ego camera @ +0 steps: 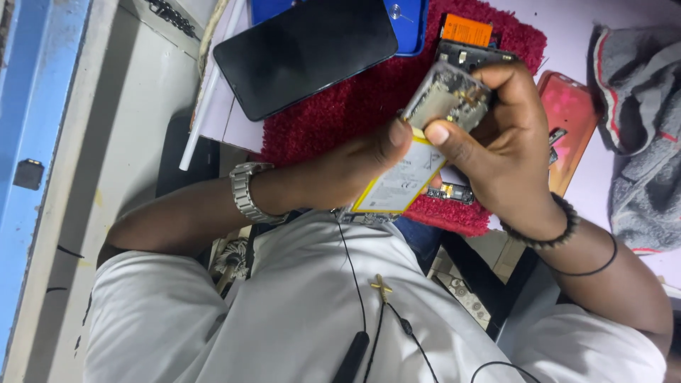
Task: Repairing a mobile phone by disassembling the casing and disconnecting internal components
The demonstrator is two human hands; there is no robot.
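Observation:
My left hand [347,167], with a metal watch on its wrist, holds an opened phone body [447,96] from below, thumb resting near the white and yellow battery [399,183] fitted in it. My right hand [507,149], with dark bracelets on its wrist, grips the phone's upper end, where the bare metal frame and circuit parts show. Thumb and fingers of that hand pinch the frame's edge. The phone is held tilted above a red fuzzy mat [347,106], close to my chest.
A black phone screen [305,50] lies on a blue case at the mat's far side. An orange-labelled part [466,30] and a small circuit board [451,191] rest on the mat. A pink-orange phone cover [573,117] and grey cloth [638,142] lie to the right.

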